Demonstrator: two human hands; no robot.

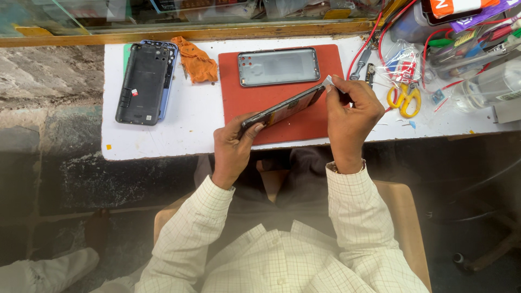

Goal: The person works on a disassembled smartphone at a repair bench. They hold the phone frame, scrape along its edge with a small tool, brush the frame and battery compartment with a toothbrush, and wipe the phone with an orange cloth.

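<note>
At the centre of the frame, the left hand (233, 149) is gripping an opened smartphone (283, 107) tilted on edge above the red mat (249, 97), exposing its upper end to the right hand (350, 111), which is pinching a small pale pry piece (328, 81).

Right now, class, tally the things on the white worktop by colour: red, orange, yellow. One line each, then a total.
Red: 1, flat rectangular rubber mat
Orange: 1, crumpled cloth
Yellow: 1, yellow-handled metal scissors
Total: 3

My phone (282, 110) is black, over a red mat (255, 97) on the white table (190, 125). The rag (195, 59) is orange, the scissors (404, 99) yellow, my sleeves (353, 217) cream with thin checks.
</note>
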